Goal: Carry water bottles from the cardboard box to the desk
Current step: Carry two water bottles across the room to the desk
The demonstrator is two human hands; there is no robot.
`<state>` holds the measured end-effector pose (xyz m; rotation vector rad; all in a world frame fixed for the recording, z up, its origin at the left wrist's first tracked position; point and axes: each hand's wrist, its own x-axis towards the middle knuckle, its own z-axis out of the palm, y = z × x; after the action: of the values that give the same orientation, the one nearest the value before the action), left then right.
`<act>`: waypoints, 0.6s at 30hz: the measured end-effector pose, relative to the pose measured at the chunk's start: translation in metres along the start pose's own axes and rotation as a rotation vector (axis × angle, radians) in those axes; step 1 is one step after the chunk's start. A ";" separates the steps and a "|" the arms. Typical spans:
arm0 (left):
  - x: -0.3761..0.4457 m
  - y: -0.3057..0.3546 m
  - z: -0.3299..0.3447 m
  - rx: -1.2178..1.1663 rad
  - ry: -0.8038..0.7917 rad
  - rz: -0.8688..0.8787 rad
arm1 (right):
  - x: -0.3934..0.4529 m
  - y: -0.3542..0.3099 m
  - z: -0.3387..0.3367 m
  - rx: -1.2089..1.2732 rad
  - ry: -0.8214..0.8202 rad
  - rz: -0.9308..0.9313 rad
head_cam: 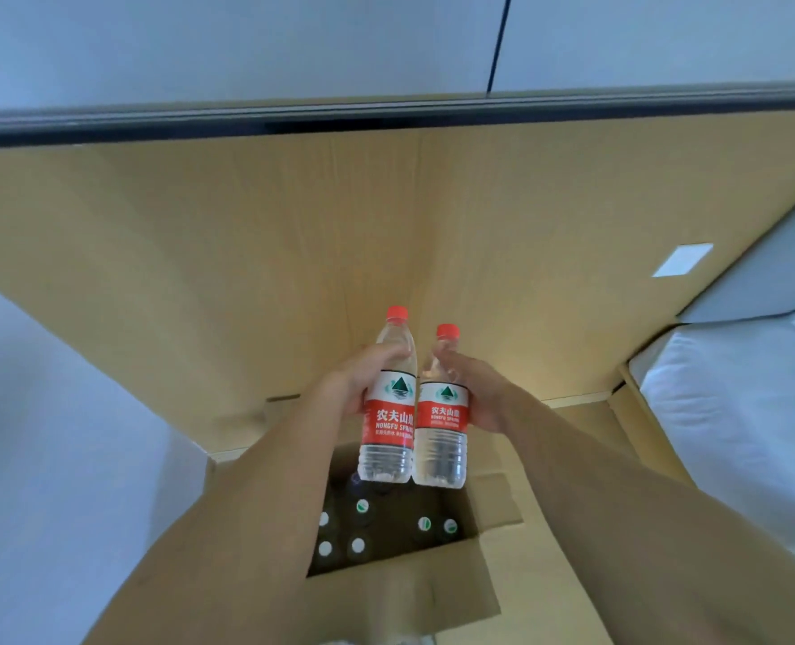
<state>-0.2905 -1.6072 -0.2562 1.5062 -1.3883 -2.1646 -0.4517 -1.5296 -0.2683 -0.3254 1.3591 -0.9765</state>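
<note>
From the head camera, your left hand (pixel 353 381) is wrapped around the upper body of the left bottle (pixel 388 402), fingers curled over it just above the red label. Your right hand (pixel 472 393) grips the right bottle (pixel 443 412) the same way, from its 3 o'clock side. Both bottles are upright, leaning slightly, with red caps at 12 o'clock and clear bases at 6 o'clock. They sit side by side and appear to touch along their labels. Your two hands are close together, each clamped on its own bottle, and both forearms reach in from the lower corners of the view.

The bottles are held in the air above the open cardboard box (pixel 400 593), which lies at 6 o'clock from them. Inside the box, at 6 to 7 o'clock below the held bottles, you can see the tops of more bottles (pixel 357 545), dark with white or green-and-white caps; how many there are is hard to tell in the shadow.

Beyond your hands, toward 12 o'clock, stretches the light wooden desk (pixel 246 235) with a dark strip along its far edge. A small white patch (pixel 683 259) shows on the wood at 2 o'clock. White bedding (pixel 735 412) lies at 3 o'clock.
</note>
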 end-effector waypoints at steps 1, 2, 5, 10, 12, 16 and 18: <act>-0.001 0.004 0.004 0.011 -0.017 0.003 | -0.005 -0.001 -0.003 -0.021 0.014 -0.010; 0.000 0.008 0.009 0.024 -0.034 0.006 | -0.010 -0.002 -0.006 -0.036 0.035 -0.021; 0.003 0.014 0.021 0.058 -0.069 0.026 | -0.026 -0.003 -0.013 -0.038 0.124 -0.057; 0.003 0.021 0.045 0.108 -0.148 0.067 | -0.052 0.005 -0.030 0.066 0.291 -0.108; 0.001 0.022 0.058 0.124 -0.191 0.064 | -0.067 0.011 -0.037 0.110 0.319 -0.126; -0.006 0.018 0.092 0.178 -0.302 0.059 | -0.097 0.029 -0.054 0.225 0.395 -0.174; -0.011 0.012 0.113 0.210 -0.347 0.050 | -0.114 0.042 -0.064 0.269 0.418 -0.181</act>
<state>-0.3799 -1.5408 -0.2327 1.1752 -1.7889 -2.3964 -0.4830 -1.3997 -0.2373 -0.0383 1.5661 -1.4182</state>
